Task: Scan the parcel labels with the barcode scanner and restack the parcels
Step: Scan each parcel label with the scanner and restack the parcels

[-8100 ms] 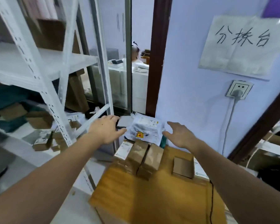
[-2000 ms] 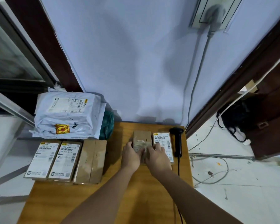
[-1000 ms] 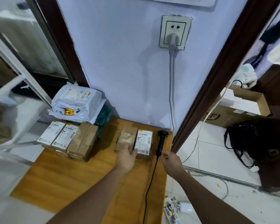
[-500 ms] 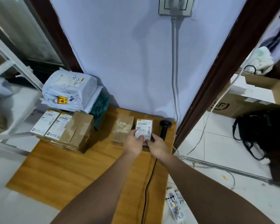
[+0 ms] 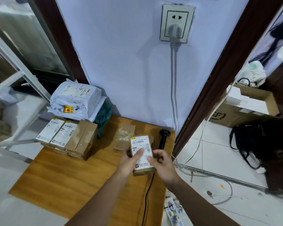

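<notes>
While half a second ago the labelled parcel [image 5: 142,153] sat low beside its neighbour, it is now lifted, label up, toward the viewer.

Left hand [image 5: 130,162] grips it, thumb across the label; right hand [image 5: 162,163], fingers loosely curled, touches its right edge. So scanning likely comes next. Just beyond lies the barcode scanner [image 5: 164,139], near the table [image 5: 69,181] edge; plain parcel [image 5: 124,138] left, open tabletop nearer.

Two bare hands, left hand [image 5: 129,162] and right hand [image 5: 162,165], at lower centre, five small brown cardboard parcels, perhaps more stacked beneath, three at centre left [image 5: 67,136], one plain [image 5: 124,137], one white-labelled [image 5: 141,154], two white plastic mailer bags [image 5: 75,101] at left, apparently, one black handheld barcode scanner [image 5: 163,139]
</notes>
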Demonstrator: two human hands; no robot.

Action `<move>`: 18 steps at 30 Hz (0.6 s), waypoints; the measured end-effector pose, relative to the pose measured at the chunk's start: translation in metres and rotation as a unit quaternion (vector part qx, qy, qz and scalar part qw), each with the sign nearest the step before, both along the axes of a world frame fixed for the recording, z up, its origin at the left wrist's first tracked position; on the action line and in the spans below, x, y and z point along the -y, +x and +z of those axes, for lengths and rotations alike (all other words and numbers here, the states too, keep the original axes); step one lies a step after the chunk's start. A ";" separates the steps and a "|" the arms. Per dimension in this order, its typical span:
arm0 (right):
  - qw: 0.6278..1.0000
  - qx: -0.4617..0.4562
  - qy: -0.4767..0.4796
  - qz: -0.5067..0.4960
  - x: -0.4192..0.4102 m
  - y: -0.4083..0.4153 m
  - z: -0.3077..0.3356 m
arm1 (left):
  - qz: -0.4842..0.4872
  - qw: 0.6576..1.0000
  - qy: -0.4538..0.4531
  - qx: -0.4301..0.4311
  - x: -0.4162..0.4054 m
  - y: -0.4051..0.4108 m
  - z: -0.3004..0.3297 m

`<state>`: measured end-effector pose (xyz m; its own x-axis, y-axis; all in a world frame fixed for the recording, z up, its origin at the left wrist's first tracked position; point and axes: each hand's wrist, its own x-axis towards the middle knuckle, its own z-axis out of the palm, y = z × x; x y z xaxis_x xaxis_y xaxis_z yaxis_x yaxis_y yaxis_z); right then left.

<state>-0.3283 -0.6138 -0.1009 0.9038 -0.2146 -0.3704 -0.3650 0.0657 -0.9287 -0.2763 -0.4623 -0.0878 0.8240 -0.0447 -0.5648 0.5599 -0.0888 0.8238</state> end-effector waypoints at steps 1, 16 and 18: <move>1.000 -0.005 0.012 0.010 -0.001 0.001 0.000 | -0.002 1.000 -0.010 -0.003 -0.003 -0.002 0.000; 0.943 -0.253 -0.200 -0.080 0.061 0.125 -0.084 | -0.013 0.995 -0.103 -0.004 -0.024 0.015 -0.026; 0.947 -0.255 -0.179 -0.080 0.057 0.134 -0.092 | -0.022 0.995 -0.095 -0.002 -0.028 0.014 -0.026</move>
<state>-0.1945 -0.6706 -0.1931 0.5732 -0.5278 -0.6268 -0.7835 -0.1289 -0.6079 -0.2618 -0.4345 -0.1141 0.8172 -0.1865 -0.5454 0.5614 0.0435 0.8264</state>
